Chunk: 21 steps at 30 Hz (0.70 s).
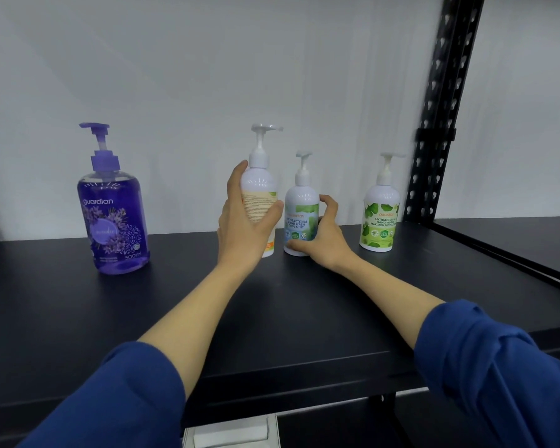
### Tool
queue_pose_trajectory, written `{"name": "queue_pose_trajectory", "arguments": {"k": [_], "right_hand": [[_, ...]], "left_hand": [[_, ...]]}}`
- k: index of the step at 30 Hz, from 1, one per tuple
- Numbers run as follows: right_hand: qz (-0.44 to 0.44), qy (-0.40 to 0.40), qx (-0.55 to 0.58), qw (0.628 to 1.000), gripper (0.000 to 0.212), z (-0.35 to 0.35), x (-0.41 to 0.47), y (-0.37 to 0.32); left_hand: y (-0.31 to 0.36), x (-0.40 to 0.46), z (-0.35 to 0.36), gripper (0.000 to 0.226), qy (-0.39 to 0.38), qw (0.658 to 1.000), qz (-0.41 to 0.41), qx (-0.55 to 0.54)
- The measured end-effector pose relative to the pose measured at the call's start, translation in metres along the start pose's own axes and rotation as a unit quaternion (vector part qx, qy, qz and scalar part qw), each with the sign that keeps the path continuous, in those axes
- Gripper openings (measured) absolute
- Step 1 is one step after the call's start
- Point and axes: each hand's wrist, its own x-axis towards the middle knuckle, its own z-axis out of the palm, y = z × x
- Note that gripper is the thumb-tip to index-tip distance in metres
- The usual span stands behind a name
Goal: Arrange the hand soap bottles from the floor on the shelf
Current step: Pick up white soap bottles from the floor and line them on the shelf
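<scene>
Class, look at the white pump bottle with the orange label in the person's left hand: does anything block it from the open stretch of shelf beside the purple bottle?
Nothing visible does. The black shelf lies bare between the white orange-labelled pump bottle and the purple soap bottle.

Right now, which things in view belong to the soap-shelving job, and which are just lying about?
Job:
purple lavender bottle
orange-label bottle, gripped by left hand
cool mint bottle, held by right hand
green maximum protection bottle
black shelf

Lying about:
white box below the shelf
</scene>
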Motion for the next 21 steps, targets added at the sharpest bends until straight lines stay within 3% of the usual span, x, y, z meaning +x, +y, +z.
{"name": "queue_pose_trajectory", "arguments": {"k": [8, 21], "right_hand": [[0.0, 0.035, -0.011, 0.999, 0.115, 0.006, -0.0019, -0.0018], [-0.012, 0.006, -0.002, 1.0, 0.098, -0.0021, -0.0075, -0.0093]], "left_hand": [[0.0007, 0.0003, 0.0002, 0.069, 0.002, 1.0, -0.001, -0.006], [0.0002, 0.0, -0.0001, 0.069, 0.002, 1.0, -0.001, -0.01]]}}
